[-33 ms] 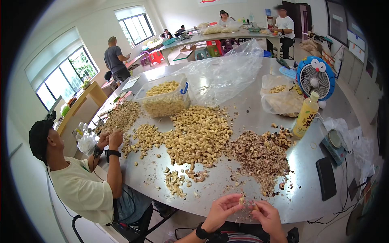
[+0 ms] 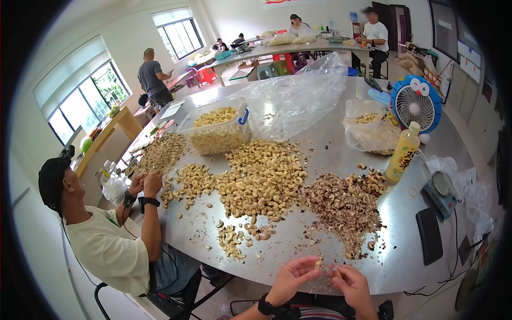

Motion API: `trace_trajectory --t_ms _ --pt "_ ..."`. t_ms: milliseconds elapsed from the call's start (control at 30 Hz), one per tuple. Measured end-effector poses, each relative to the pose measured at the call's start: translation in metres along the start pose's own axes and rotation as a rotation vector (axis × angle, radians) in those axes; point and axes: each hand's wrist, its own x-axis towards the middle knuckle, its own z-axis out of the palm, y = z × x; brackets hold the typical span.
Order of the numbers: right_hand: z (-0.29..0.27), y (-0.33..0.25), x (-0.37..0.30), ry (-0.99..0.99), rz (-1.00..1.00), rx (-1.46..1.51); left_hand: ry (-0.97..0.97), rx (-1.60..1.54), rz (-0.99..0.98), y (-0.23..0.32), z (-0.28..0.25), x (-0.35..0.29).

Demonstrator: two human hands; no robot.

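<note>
Almost nothing has moved since the earlier frame: the view has shifted very slightly, and our 2 hands keep nearly the same pose at the near edge of the metal bench (image 2: pixel 397 218).

Our left hand (image 2: pixel 293 277) pinches 1 small pale cashew (image 2: pixel 319 264) upright between thumb and index fingers. Our right hand (image 2: pixel 354 284) is just beside it, its fingers drawn narrow; we cannot tell whether they grip a scrap. Both are low over the bench edge.

Beyond them lie a broad heap of pale cashews (image 2: pixel 261 176), a smaller cluster (image 2: pixel 229 241) to its left and nearer us, and, to the right, a mound of brown skin flakes (image 2: pixel 341 210). A clear tub (image 2: pixel 242 133) of cashews stands behind the heap. A co-worker (image 2: pixel 109 229) sits at our left, hands together.

We judge the step in hand to be picking skin off this 1 nut. Next seems to call for a steady left pinch and light right-hand picking, since a hard squeeze could split it.
</note>
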Motion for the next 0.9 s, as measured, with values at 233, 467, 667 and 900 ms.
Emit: trace_trajectory --t_ms 233,467,667,900 --pt "0.005 -0.001 0.000 0.096 0.088 0.076 -0.018 -0.005 0.018 -0.005 -0.001 -0.002" --pt "-0.006 0.035 -0.002 0.097 -0.046 -0.283 -0.007 0.015 -0.009 -0.003 0.000 -0.002" --pt "-0.007 0.028 -0.002 0.042 -0.070 -0.394 -0.006 0.021 -0.016 0.000 0.003 -0.003" --pt "-0.006 0.020 0.000 0.046 -0.104 -0.403 -0.038 0.007 0.003 -0.001 0.004 -0.002"
